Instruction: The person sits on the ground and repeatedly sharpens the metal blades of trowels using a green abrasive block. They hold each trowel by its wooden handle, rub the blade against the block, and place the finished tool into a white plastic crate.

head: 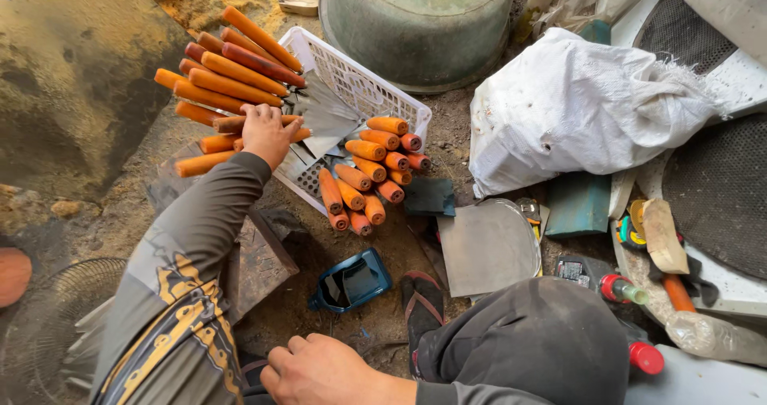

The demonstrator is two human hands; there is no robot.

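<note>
A person's left hand [268,133] reaches into a heap of orange-handled tools [232,73] piled across the rim of a white plastic basket [359,85], fingers closed around one handle. The handles' long axes run from lower left to upper right, butt ends toward the left, metal blades [323,113] pointing into the basket. A second bunch of orange handles [371,173] lies on the basket's near edge, ends facing the camera. The right hand [319,369] rests loosely curled and holds nothing, near a dark blue container [351,281] on the dirt floor.

The left hand [268,133] grips an orange-handled tool [232,124] over the white basket [359,81].
</note>
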